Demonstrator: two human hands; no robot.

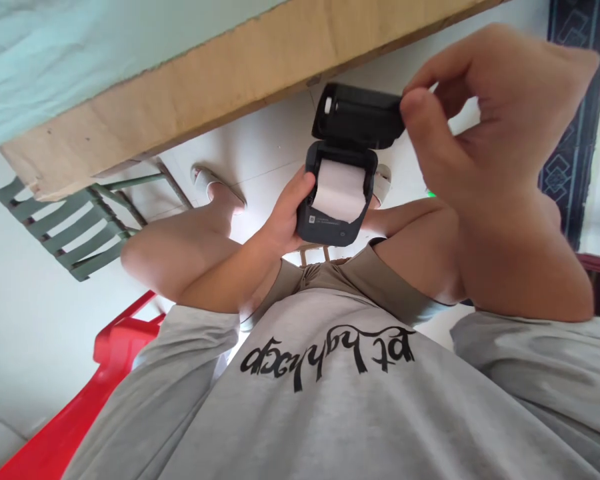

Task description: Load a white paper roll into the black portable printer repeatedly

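My left hand [291, 212] grips a small black label printer [325, 232] from its left side, thumb on the rim and the other fingers hidden behind it. The printer's hinged lid [357, 117] stands raised on the far side. A white paper roll [341, 188] sits inside the body, its loose end lying toward the front edge. My right hand [473, 113] pinches the right end of the lid between thumb and fingers. The printer is held in the air above my lap.
Ahead runs a wooden table edge [180, 83] under a pale green cover [90, 47]. A green slatted chair [70, 233] stands at the left, a red plastic chair [115, 353] at lower left. At the right hangs or stands a dark patterned panel [570, 133].
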